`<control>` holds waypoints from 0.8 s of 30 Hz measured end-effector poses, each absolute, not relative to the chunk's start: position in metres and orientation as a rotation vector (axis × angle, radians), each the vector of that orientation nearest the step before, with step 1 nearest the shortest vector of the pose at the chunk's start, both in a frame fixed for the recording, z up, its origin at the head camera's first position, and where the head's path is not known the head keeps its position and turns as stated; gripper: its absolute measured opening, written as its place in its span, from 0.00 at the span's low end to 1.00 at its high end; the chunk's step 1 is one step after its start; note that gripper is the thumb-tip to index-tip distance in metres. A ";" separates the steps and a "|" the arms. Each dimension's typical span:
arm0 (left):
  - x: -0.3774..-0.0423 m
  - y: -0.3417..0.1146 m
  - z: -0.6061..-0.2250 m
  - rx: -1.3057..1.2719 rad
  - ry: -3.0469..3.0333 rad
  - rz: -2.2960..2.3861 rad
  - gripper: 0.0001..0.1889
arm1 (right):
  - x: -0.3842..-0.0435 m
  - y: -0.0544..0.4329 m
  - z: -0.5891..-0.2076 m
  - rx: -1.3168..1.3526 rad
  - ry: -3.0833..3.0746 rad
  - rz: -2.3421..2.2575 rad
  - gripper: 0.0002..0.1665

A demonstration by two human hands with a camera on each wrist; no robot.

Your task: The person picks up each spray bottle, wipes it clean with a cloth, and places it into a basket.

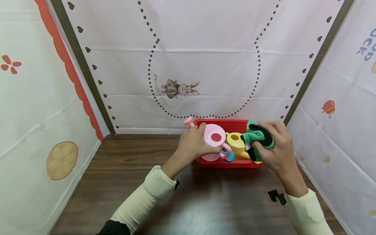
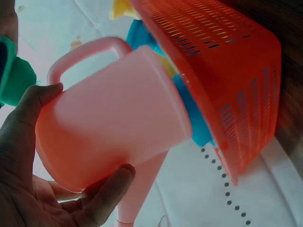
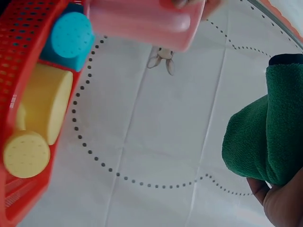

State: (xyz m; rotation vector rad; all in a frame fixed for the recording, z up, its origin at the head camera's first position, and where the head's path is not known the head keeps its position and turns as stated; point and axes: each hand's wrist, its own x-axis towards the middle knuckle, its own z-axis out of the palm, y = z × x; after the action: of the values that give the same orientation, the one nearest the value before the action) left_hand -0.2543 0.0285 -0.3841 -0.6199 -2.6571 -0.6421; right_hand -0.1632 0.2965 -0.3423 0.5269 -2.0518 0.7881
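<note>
My left hand (image 1: 192,143) grips a pink toy watering can (image 1: 211,128) around its body, thumb on one side and fingers on the other. The can is held over the left part of a red perforated basket (image 1: 229,165). In the basket are a yellow watering can (image 1: 239,147) and a blue one (image 3: 71,35) with a round sprinkler head, partly hidden by the pink can in the head view. My right hand (image 1: 280,147) holds a folded green cloth (image 3: 255,127) with a black side, above the basket's right end.
The basket stands on a dark wooden table (image 1: 129,182), close against the white printed sheet (image 1: 205,71) at the back. More sheets hang on the left (image 1: 35,107) and right (image 1: 343,85). A drawn rabbit marks the back sheet.
</note>
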 end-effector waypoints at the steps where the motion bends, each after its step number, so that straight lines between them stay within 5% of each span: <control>1: -0.257 0.031 -0.385 -0.620 -2.664 -0.648 0.43 | -0.162 0.297 -0.345 0.524 -2.066 0.785 0.25; 24: -0.273 0.044 -0.384 -0.608 -2.793 -0.684 0.47 | -0.118 0.280 -0.415 0.612 -2.415 0.692 0.31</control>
State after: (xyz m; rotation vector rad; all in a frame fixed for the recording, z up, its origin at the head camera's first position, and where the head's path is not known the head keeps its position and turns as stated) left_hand -0.2734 0.0435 -0.3837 -0.6082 -2.7929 -0.6841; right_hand -0.1182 0.2801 -0.4145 0.6120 -2.4155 0.6917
